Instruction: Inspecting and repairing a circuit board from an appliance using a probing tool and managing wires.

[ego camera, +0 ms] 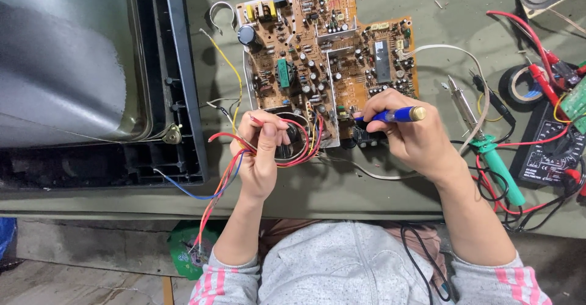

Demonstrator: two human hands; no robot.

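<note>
While gripped: screwdriver (pixel 390 115), wires (pixel 293 143).

The near edge of the circuit board (pixel 323 55) is closed by the left hand (pixel 259 158), the right hand (pixel 409 134) and a bundle of red wires (pixel 293 152). On the left, passage is blocked by the television casing (pixel 177 79). On the right, the counter (pixel 342 189) is crowded by the soldering iron (pixel 485 143), a multimeter (pixel 546 152) and tangled leads. Free room is found only between the board and the iron, and along the front strip of the counter.
</note>
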